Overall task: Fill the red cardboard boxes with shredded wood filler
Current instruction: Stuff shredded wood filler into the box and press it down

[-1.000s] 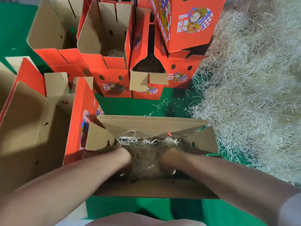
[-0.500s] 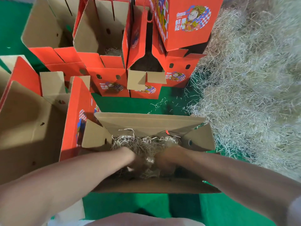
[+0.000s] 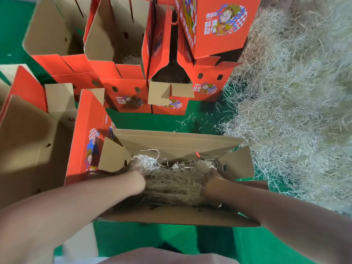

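Note:
An open red cardboard box (image 3: 171,139) stands right below me with its brown flaps spread. A wad of pale shredded wood filler (image 3: 177,181) lies inside it. My left hand (image 3: 137,166) is down in the box at the filler's left end, its fingers partly buried in shreds. At the filler's right end, against the side flap, my right hand (image 3: 213,176) is sunk into the filler. Neither hand's fingers show clearly.
A big loose pile of shredded filler (image 3: 295,111) fills the right side. Several open red boxes (image 3: 125,100) stand behind on the green floor (image 3: 148,121), one closed box (image 3: 219,21) stacked on top. Another open box (image 3: 28,149) stands at my left.
Both hands were close together in the middle of the box and have moved apart to its left and right ends, spreading the filler.

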